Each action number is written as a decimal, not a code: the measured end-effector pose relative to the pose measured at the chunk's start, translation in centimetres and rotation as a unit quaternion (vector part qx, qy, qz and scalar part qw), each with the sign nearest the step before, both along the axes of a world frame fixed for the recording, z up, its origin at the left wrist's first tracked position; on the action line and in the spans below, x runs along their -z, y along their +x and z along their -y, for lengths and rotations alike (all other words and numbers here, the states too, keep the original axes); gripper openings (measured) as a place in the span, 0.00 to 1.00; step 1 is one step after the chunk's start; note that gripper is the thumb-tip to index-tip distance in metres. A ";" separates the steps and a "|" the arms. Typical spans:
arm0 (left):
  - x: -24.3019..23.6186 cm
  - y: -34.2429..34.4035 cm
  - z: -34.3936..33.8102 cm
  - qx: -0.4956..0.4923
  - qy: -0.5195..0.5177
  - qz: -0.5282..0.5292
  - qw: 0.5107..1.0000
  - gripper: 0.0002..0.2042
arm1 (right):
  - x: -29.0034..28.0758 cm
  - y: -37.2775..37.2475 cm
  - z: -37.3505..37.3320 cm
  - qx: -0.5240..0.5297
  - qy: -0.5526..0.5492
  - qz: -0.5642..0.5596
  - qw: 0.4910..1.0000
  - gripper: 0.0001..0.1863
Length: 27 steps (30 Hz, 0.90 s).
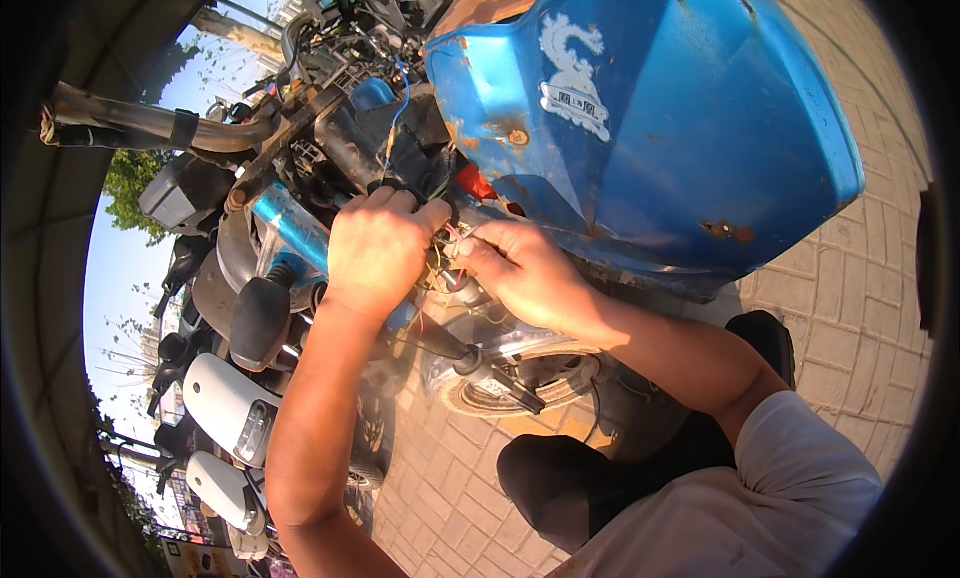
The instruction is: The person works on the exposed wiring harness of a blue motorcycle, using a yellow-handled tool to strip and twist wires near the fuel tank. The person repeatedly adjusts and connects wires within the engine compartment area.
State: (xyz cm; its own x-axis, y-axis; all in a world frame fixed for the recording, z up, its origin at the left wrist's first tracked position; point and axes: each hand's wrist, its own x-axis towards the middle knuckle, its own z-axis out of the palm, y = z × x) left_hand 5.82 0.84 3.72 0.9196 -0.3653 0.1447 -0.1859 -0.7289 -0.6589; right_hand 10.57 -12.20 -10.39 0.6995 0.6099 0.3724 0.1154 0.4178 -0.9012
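Observation:
Both my hands meet at a bundle of thin electrical wires [437,268] beside a rusty blue metal body panel [660,118] of a three-wheeled vehicle. My left hand [385,243] comes from above with its fingers curled in around the wires, the fingertips partly hidden. Thumb and forefinger of my right hand [510,268] pinch a pinkish-red wire [455,234] close to the left thumb. A blue wire [404,98] runs upward from behind the left hand. Loose yellow and red strands dangle below, above the front fork [440,340].
A front wheel [530,383] stands under the wires, near my bent knee [550,488]. To the left are a bent metal handlebar [210,133], a dark mirror [262,323] and parked white scooters [225,403]. Brick paving [440,498] lies beneath.

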 end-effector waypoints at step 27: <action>5.4 -13.5 -1.7 -0.029 -0.625 0.477 0.617 0.06 | -1.7 1.3 -3.6 0.266 0.045 0.413 0.870 0.05</action>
